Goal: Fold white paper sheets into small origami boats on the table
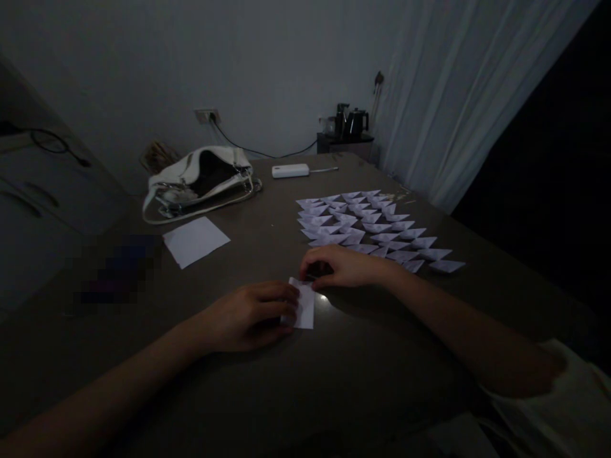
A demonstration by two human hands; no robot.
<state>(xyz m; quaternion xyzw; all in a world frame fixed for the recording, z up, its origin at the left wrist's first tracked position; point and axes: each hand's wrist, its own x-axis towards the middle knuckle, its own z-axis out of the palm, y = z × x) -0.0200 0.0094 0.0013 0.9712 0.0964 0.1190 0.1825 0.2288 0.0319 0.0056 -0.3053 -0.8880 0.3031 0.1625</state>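
A small folded sheet of white paper lies on the dark table in front of me. My left hand covers its left side, fingers curled over the paper and holding it against the tabletop. At the paper's upper right edge, my right hand pinches with thumb and fingertips. Part of the paper is hidden under my left fingers. Just beyond my right hand stand several folded paper boats, set close together in rows.
A white sheet of paper lies at the left, near a white handbag. Farther back is a white power bank with a short cable. A black kettle stands on a cabinet by the wall. A curtain hangs at the right.
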